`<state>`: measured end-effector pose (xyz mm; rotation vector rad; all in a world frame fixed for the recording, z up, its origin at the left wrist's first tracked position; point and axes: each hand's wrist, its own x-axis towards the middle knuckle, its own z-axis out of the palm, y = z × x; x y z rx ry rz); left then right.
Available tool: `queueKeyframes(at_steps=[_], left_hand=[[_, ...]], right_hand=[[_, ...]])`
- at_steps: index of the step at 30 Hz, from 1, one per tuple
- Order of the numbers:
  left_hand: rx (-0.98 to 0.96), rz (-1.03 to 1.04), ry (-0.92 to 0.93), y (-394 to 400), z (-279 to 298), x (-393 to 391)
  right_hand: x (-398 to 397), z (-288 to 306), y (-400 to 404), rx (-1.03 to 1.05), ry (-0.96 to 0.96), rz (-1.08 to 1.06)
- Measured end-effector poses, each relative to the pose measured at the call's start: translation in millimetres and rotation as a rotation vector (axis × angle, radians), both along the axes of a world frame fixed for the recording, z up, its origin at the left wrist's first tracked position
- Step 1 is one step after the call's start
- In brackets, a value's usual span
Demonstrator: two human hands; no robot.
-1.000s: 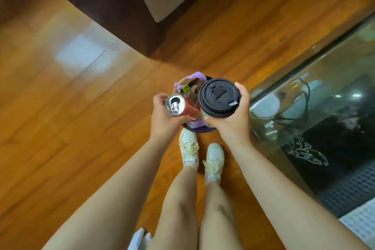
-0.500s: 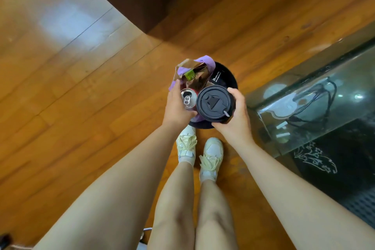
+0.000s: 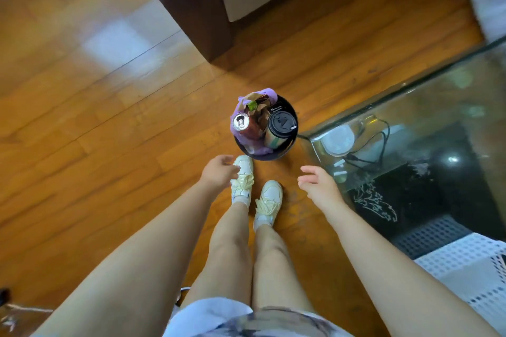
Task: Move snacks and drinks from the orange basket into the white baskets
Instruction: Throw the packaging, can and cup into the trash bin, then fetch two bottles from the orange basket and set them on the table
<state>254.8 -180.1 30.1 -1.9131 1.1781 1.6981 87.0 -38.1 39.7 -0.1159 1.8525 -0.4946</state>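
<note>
Hands: left hand [image 3: 219, 171] and right hand [image 3: 317, 182] hold nothing — fingers loosely spread, low centre of frame, either side of the shoes [image 3: 256, 189].
Drinks: can [image 3: 241, 122] and lidded cup [image 3: 282, 124] stand upright in a dark round bin [image 3: 290, 145], probably dropped there as rubbish.
White basket: [image 3: 465, 268] lower right corner — cropped.
Orange basket: not visible.
Wrappers: [image 3: 257, 108] blurred, unreadable.
</note>
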Motion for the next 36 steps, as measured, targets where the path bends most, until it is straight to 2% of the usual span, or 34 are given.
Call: queueKeyframes(at_steps=[7,16,23,28,32,36], left_hand=[[-0.076,0.234,0.030,36,107,27],[-0.200,0.600,0.078,80,201,105],[-0.213,0.978,-0.073,124,214,216],[-0.073,1.157,-0.142,145,202,287],[0.048,1.333,-0.181,131,197,335],[0.052,1.391,-0.130,97,203,380]], right_hand=[[10,94,33,0.038,0.080,-0.024],[34,160,31,0.100,0.083,0.379],[104,182,-50,0.014,0.037,0.561],[183,195,-125,-0.039,-0.059,0.676],[241,192,-174,-0.054,-0.060,0.754],[288,195,-209,-0.017,-0.024,0.738]])
